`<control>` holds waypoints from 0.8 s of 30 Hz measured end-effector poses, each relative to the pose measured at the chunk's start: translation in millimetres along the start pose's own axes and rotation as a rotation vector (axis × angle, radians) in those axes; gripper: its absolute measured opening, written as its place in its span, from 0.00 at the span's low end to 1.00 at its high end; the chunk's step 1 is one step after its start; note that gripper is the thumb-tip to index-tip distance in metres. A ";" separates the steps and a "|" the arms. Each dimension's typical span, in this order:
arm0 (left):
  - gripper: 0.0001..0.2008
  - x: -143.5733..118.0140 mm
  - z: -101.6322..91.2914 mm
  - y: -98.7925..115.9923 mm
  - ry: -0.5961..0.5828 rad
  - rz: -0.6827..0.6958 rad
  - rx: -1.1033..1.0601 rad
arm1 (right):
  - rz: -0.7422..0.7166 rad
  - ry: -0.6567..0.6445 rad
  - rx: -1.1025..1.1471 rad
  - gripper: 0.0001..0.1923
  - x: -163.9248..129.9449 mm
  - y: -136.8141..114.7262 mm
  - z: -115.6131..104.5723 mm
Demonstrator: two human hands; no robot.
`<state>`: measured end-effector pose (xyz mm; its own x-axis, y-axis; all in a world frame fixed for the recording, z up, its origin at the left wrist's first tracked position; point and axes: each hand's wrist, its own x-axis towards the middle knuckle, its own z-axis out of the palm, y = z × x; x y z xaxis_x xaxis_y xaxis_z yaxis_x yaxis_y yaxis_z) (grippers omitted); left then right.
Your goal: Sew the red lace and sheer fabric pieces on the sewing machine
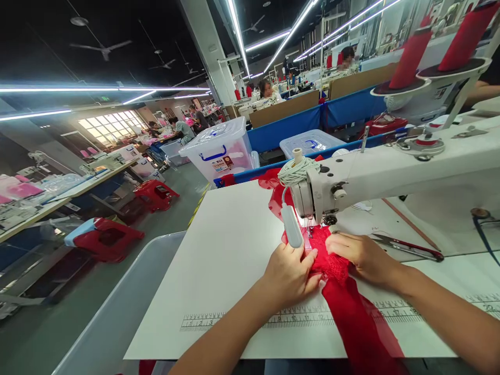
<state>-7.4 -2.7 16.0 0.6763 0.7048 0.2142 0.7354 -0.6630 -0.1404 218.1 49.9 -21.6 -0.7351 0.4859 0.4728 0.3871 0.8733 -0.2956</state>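
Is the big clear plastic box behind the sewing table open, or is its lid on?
Shut. The clear plastic box has its lid lying flat on top, and the blue handle on its front hangs down.

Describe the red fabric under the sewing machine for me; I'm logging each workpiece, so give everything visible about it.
The red fabric looks thin, with a lacy, textured patch near the needle. It lies flat on the white table, running as a long strip from behind the sewing machine head, under the presser foot, and off the table's near edge. The left hand and right hand press on it at either side, just in front of the needle.
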 end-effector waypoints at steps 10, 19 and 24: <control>0.43 -0.4 7.6 4.3 0.071 -0.003 0.024 | -0.001 0.017 -0.011 0.11 -0.5 0.8 -5.1; 0.47 0.3 10.7 4.0 0.101 -0.029 0.051 | 0.021 0.028 0.027 0.14 -3.0 4.8 -2.0; 0.43 0.0 8.8 4.1 0.153 -0.020 0.042 | 0.019 0.007 -0.012 0.12 3.5 -1.2 -5.8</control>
<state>-4.0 -3.2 6.9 0.6497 0.6688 0.3613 0.7517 -0.6360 -0.1745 218.3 50.8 -14.8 -0.7237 0.5029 0.4726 0.4079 0.8641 -0.2949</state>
